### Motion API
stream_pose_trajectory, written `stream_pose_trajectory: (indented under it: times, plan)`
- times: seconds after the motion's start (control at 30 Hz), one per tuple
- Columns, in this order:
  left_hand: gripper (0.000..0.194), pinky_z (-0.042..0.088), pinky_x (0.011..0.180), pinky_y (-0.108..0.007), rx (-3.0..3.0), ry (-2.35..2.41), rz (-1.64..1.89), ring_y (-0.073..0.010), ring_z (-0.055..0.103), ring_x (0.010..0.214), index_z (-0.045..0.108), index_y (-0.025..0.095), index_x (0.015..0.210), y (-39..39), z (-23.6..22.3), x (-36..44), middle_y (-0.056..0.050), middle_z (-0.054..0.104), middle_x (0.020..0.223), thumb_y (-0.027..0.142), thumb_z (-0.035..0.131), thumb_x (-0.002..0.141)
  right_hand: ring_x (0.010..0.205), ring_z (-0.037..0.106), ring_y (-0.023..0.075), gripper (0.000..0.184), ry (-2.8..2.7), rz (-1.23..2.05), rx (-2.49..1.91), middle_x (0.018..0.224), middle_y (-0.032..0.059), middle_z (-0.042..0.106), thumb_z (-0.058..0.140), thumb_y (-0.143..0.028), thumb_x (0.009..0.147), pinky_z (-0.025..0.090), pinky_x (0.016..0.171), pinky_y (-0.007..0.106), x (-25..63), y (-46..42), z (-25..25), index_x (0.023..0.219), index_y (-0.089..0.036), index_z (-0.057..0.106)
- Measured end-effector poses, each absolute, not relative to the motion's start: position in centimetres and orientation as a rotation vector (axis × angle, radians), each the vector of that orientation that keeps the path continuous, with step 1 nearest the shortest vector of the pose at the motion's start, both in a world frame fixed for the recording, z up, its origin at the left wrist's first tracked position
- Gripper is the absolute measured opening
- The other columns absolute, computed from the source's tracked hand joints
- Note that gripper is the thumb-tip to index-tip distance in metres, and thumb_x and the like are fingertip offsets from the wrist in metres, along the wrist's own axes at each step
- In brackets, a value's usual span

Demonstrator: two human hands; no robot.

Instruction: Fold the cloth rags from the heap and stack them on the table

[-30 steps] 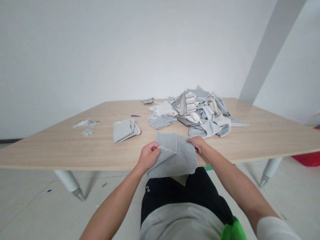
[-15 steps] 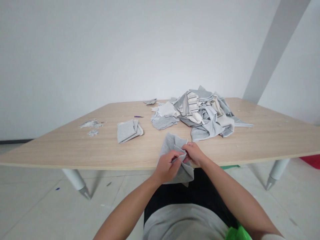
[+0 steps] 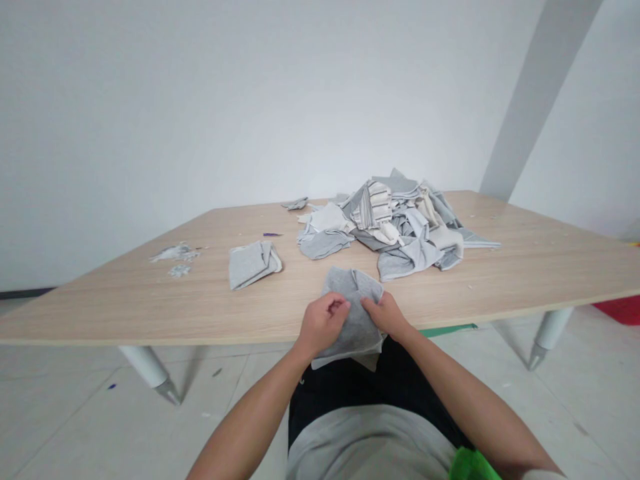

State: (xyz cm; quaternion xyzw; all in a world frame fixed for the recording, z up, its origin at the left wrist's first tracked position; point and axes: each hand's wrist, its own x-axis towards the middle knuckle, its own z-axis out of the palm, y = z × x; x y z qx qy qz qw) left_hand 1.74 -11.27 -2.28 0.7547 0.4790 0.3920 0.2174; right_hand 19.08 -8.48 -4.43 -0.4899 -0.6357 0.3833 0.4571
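A grey folded piece of cloth [image 3: 356, 327] hangs over the table's front edge, close to my body. My right hand [image 3: 387, 313] grips its right side, the thumb lying on top and the other fingers out of sight beneath. Over the left part of the cloth is my left hand [image 3: 323, 325], closed, with thumb and forefinger pinched together at the cloth's surface. What sits in that pinch, if anything, is too small to make out. A paler layer of fabric shows below the cloth's lower edge.
A large heap of grey, cream and striped cloth pieces [image 3: 410, 227] lies at the back right. Left of me are a folded grey cloth [image 3: 253, 265], a small purple tool [image 3: 273, 235] and white scraps [image 3: 175, 253]. A small grey cloth [image 3: 296, 204] lies farther back on the table [image 3: 200, 300].
The cloth's bunched middle has been flattened out. My hands have drawn apart: the left slightly leftward, off the crease, the right down onto the cloth's right edge. The view has shifted a little.
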Motion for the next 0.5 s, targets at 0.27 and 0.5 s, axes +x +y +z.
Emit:
stream_pose_trajectory:
  times: [0.27, 0.5]
  plan:
    - [0.038, 0.036, 0.047, -0.024, 1.875, 1.409, 0.857, -0.0149, 0.055, 0.047, 0.056, 0.018, 0.072, -8.5, -1.4, 1.9, 0.002, 0.056, 0.051, 0.055, 0.051, 0.08, 0.079, 0.061, 0.0185, 0.023, -1.986, 0.693, -0.985, 0.09, 0.0043, 0.069, 0.052, -0.02, 0.077, 0.047, 0.08, 0.027, 18.5, -10.9, -4.1, 0.096, -0.02, 0.065]
    - [0.042, 0.031, 0.042, -0.023, 1.617, 1.563, 0.983, -0.0124, 0.047, 0.04, 0.049, 0.018, 0.054, -8.3, -2.1, 1.5, 0.003, 0.046, 0.041, 0.053, 0.053, 0.078, 0.069, 0.053, 0.0163, 0.009, -2.118, 0.692, -0.891, 0.077, 0.003, 0.064, 0.054, -0.019, 0.071, 0.044, 0.071, 0.026, 18.6, -12.0, -3.7, 0.075, -0.018, 0.061]
